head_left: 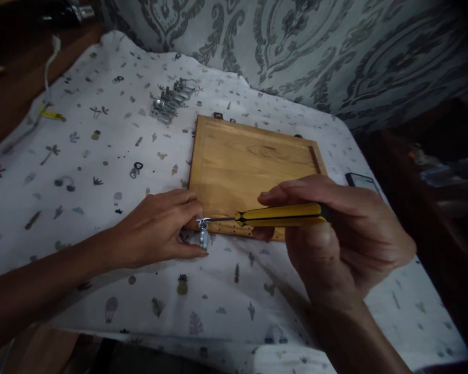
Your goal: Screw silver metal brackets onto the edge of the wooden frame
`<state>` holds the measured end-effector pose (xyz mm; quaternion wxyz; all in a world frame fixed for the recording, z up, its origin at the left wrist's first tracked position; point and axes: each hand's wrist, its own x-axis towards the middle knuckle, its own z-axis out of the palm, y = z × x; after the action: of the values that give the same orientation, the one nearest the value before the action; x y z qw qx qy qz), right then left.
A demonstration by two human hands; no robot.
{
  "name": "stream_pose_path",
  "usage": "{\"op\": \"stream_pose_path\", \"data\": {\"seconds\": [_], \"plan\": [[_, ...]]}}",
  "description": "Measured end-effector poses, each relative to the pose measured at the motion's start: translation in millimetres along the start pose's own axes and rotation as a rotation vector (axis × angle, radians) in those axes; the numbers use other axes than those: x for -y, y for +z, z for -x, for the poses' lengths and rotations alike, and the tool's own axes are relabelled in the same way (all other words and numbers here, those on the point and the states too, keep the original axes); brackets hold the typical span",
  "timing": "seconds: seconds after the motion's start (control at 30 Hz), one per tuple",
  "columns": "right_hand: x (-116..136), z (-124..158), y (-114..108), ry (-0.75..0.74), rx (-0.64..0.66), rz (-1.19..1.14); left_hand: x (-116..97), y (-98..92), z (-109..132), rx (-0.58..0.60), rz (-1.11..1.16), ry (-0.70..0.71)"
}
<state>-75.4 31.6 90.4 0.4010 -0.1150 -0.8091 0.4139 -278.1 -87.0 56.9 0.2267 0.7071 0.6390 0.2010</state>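
Note:
My left hand [167, 226] is closed around a small shiny metal fitting [204, 238], pinching it between thumb and fingers at the near left corner of a wooden board [253, 171]. The fitting looks like a clamp or hinge; its exact kind is unclear. My right hand [343, 239] grips a screwdriver [278, 214] by its yellow and black handle. The shaft points left, and its tip meets the top of the fitting. The framed board lies flat, with small dark holes along its near edge, partly hidden behind my right hand.
Several similar metal fittings [173, 99] stand in a row behind the board. A phone [362, 182] lies to the right. The patterned cloth [101, 208] covers the table, with a white cable [48, 72] at the left and a wallpapered wall [296, 47] behind.

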Motion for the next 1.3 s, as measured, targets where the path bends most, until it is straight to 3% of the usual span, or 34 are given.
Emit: {"op": "stream_pose_path", "data": {"seconds": [0.1, 0.2, 0.4, 0.57, 0.63, 0.73, 0.8, 0.93, 1.3], "plan": [[-2.2, -1.1, 3.2, -0.091, -0.092, 0.017, 0.9, 1.4, 0.3, -0.017, 0.005, 0.011], [-3.1, -0.3, 7.5, -0.064, -0.189, -0.03, 1.7, 3.0, 0.6, -0.051, 0.003, 0.029], [2.5, 2.0, 12.2, 0.056, -0.172, -0.098, 0.9, 1.8, -0.5, -0.012, 0.015, 0.007], [5.2, -2.7, 11.6, 0.05, -0.405, -0.087, 1.6, 1.6, 0.2, -0.001, 0.007, 0.017], [4.0, -5.9, 8.6, 0.119, -0.3, -0.03, 2.4, 2.4, 0.8, -0.017, 0.009, 0.026], [-0.1, -9.2, 4.8, 0.27, 0.165, 0.15, 2.5, 3.1, 1.0, -0.056, 0.005, 0.04], [-3.2, -9.3, 5.0, 0.333, 0.358, 0.22, 1.4, 2.2, 0.2, -0.026, -0.014, 0.017], [-6.6, -6.5, 10.5, 0.371, 0.395, 0.219, -2.2, -0.9, -1.7, 0.04, -0.032, -0.036], [-9.3, -2.5, 18.0, 0.422, 0.426, 0.169, -3.8, -1.8, -1.8, 0.033, -0.014, -0.044]]}}
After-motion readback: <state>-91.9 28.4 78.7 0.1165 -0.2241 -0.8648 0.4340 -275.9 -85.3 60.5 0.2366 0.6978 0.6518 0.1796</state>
